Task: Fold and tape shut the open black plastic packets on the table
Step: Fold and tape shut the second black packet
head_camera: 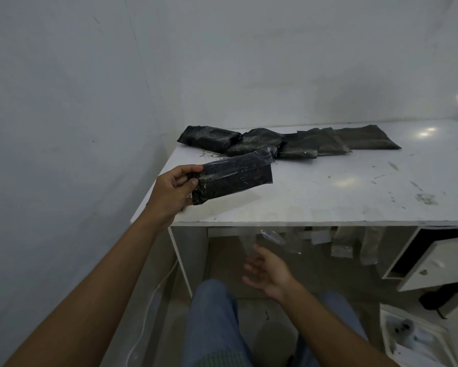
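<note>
My left hand [173, 188] grips one end of a folded black plastic packet [235, 177] and holds it above the near left corner of the white table [328, 197]. Clear tape shows on the packet's far end. My right hand [268, 272] hangs below the table's front edge, fingers spread and blurred, holding nothing. Several strips of clear tape [341, 243] hang from the table's front edge to the right of that hand. Several more black packets [264, 143] lie in a heap at the back of the table, the rightmost packet [365, 137] lying flat and long.
A grey wall runs along the left and back of the table. A white box [434, 263] stands open under the table at the right, with dark items beside it. A white cable [148, 305] hangs by the left table leg. My knees in blue jeans [212, 316] are below.
</note>
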